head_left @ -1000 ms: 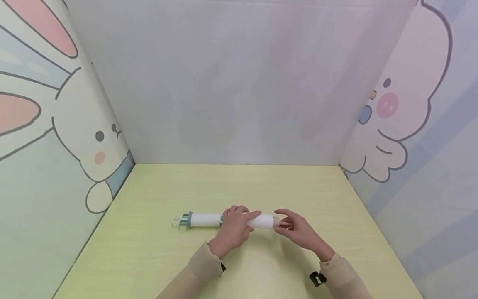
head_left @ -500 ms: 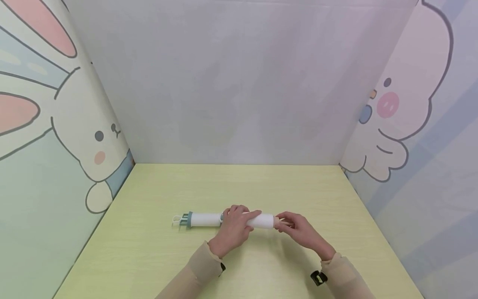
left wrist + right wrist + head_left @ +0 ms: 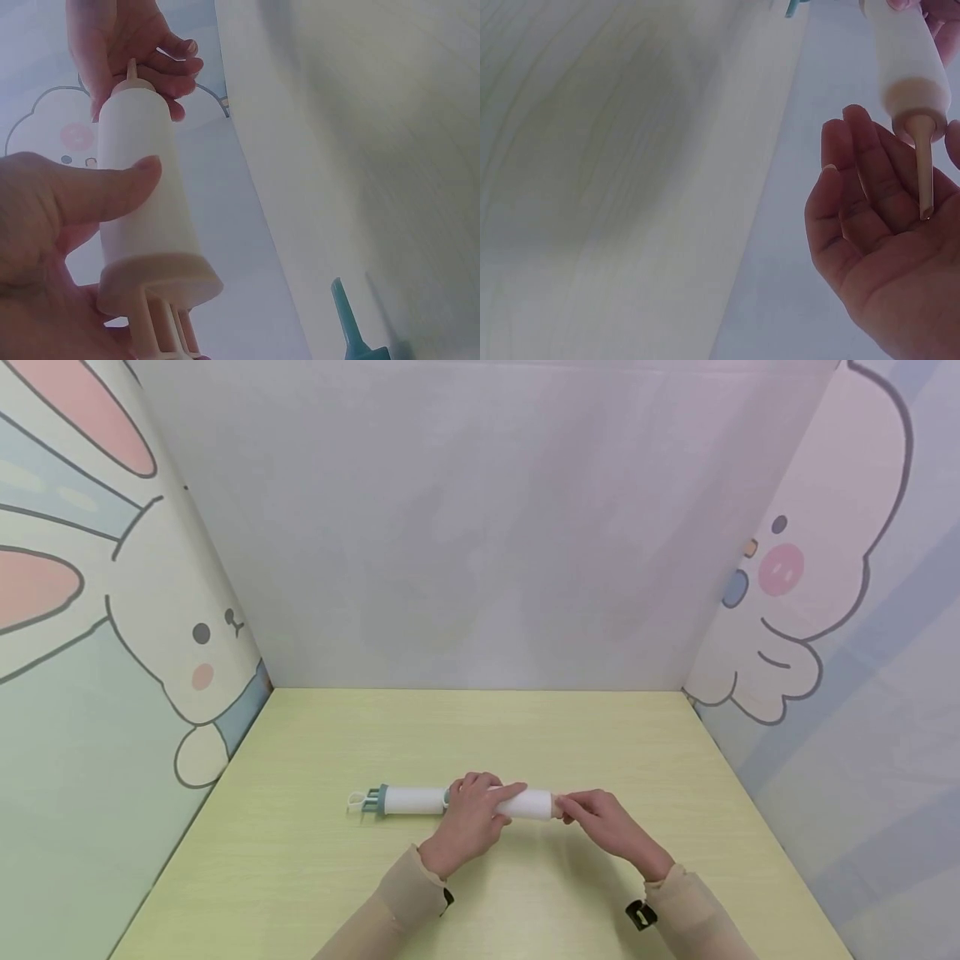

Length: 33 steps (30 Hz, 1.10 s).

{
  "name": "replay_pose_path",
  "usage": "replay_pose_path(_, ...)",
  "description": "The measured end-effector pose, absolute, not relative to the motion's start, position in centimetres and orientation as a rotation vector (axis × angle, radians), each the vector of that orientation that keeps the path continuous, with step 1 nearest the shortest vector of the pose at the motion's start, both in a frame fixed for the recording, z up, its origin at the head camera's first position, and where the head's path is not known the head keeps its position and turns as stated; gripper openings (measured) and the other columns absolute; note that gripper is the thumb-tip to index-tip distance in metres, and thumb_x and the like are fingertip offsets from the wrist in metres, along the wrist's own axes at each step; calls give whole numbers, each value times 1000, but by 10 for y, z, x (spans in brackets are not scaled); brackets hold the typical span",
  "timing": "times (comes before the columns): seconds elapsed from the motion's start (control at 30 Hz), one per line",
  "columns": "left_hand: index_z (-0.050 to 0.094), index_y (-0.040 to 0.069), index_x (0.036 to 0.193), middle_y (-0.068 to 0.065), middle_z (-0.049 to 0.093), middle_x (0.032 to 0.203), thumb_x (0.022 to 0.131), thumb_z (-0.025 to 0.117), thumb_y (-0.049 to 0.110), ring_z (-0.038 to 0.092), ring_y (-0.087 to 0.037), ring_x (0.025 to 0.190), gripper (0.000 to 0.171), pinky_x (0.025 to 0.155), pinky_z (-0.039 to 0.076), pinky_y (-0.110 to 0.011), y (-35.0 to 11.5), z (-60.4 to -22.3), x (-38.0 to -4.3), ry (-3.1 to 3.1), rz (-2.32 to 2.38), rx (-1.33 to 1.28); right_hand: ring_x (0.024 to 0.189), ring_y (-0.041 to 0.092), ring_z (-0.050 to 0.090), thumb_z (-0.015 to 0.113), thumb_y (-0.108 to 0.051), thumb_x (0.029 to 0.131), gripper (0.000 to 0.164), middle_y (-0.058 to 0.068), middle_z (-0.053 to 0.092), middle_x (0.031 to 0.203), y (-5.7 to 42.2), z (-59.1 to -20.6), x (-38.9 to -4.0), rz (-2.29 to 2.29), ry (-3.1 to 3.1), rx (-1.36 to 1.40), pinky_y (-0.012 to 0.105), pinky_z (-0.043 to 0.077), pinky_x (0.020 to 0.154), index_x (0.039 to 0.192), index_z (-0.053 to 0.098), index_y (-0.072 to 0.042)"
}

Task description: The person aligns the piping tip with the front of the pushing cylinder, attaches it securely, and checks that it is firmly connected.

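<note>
My left hand (image 3: 468, 822) grips a white syringe-like tube (image 3: 528, 804) with beige fittings, its thumb across the white body (image 3: 142, 232). In the left wrist view, a beige flange with slotted struts (image 3: 161, 285) is at the near end. My right hand (image 3: 609, 828) is at the other end, with thumb and forefinger at the beige nozzle cap (image 3: 916, 120); the remaining fingers curl loosely. The cap's thin spout (image 3: 925, 169) points into the palm. A similar white tube (image 3: 414, 801) with teal fittings lies left of my left hand, which hides part of it.
Both tubes are over a pale yellow-green table (image 3: 390, 727). A teal spout (image 3: 346, 319) shows low in the left wrist view. A grey wall (image 3: 480, 527) stands behind, with cartoon-printed side panels left and right.
My right fingers have closed in on the beige cap from a wider spread, covering the spout in the head view. My left hand and the teal-fitted tube have stayed in place.
</note>
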State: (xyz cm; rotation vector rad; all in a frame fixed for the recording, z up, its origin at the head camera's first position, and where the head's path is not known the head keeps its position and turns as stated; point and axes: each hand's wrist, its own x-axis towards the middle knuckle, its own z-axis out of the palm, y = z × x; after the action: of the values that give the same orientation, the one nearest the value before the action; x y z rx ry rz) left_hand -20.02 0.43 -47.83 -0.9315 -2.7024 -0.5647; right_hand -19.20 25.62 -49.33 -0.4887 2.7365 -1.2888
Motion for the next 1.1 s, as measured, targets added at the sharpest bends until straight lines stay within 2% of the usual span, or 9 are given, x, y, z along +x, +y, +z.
replay_pose_path(0.13, 61, 30, 128, -3, 58, 109, 79, 78, 18, 50, -29, 104, 53, 84, 39, -52, 4, -478, -200, -2704, -553, -937, 79, 22, 61, 46, -40, 100, 39, 2, 67, 88, 257, -495, -191, -1321, 2745, -462, 31, 45, 64, 113, 69, -10)
replay_pose_path(0.23, 61, 30, 129, -3, 58, 110, 79, 78, 20, 50, -29, 104, 53, 85, 39, -52, 5, -478, -201, -2714, -533, -928, 87, 21, 64, 55, -37, 97, 40, 0, 67, 98, 257, -496, -190, -1411, 2726, -448, 32, 50, 70, 125, 60, -10)
replay_pose_path(0.37, 61, 31, 129, -3, 58, 110, 80, 77, 20, 50, -28, 104, 53, 85, 39, -51, 5, -477, -202, -2719, -524, -917, 91, 21, 66, 72, -29, 86, 44, 4, 65, 107, 258, -498, -189, -1530, 2675, -500, 34, 52, 72, 122, 55, -10)
replay_pose_path(0.47, 61, 31, 129, -3, 58, 110, 80, 77, 20, 49, -28, 104, 52, 85, 39, -51, 5, -477, -203, -2717, -533, -919, 90, 22, 66, 77, -22, 82, 46, 7, 65, 108, 258, -499, -189, -1571, 2666, -570, 34, 53, 70, 119, 54, -6)
replay_pose_path(0.67, 61, 31, 128, -3, 58, 110, 80, 77, 20, 49, -28, 103, 52, 85, 38, -51, 7, -479, -204, -2712, -527, -918, 91, 24, 66, 74, -15, 84, 39, 9, 65, 108, 258, -502, -190, -1595, 2674, -650, 33, 54, 70, 117, 55, -7)
replay_pose_path(0.9, 61, 31, 128, -2, 58, 109, 80, 77, 19, 49, -28, 103, 52, 85, 38, -51, 7, -482, -205, -2690, -536, -915, 97, 20, 64, 72, -17, 86, 31, 1, 64, 107, 257, -502, -191, -1594, 2651, -598, 31, 53, 76, 113, 58, -15)
replay_pose_path(1.03, 62, 30, 128, -3, 58, 109, 80, 76, 17, 49, -28, 103, 51, 84, 38, -51, 8, -481, -206, -2691, -554, -911, 98, 19, 64, 71, -18, 87, 30, 1, 64, 108, 257, -502, -191, -1586, 2648, -563, 31, 52, 76, 114, 58, -14)
replay_pose_path(1.1, 62, 30, 128, -3, 58, 109, 80, 75, 17, 49, -28, 103, 51, 84, 38, -51, 9, -481, -206, -2690, -557, -908, 98, 23, 64, 70, -13, 87, 30, 5, 65, 108, 255, -497, -189, -1583, 2647, -568, 32, 53, 74, 114, 59, -8)
